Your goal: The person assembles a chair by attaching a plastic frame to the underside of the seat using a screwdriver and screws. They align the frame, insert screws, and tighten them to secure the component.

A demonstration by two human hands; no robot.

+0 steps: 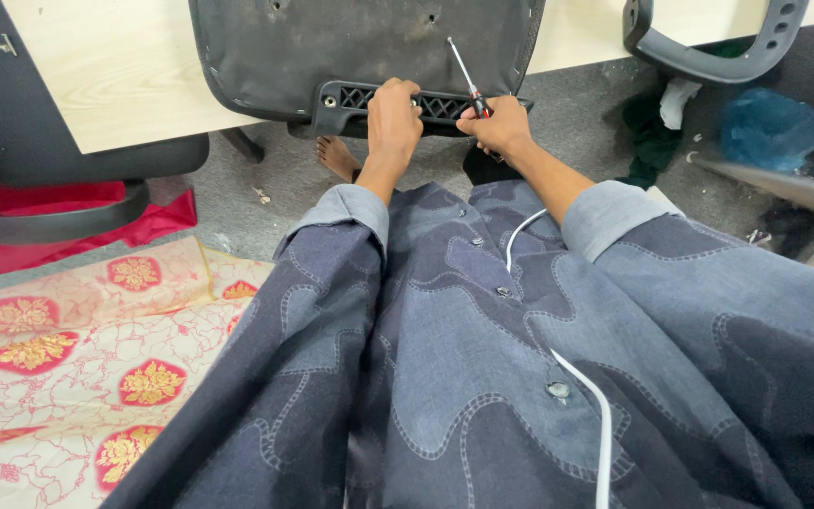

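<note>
Head view: our left hand (394,115) clamps the black bracket (350,98), our right hand (499,125) grips the screwdriver (465,75), whose tip could slip.

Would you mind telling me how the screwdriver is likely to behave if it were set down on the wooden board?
The screwdriver looks stiff, with a thin metal shaft, and probably light. In the right hand, its rounded handle suggests it may roll.

One view only, from the head, tipped steeply down and forward. The person's shirt (482,377) fills the near bottom, close up; the chair seat (350,47) and table edge (124,85) sit farther off along the top.
</note>
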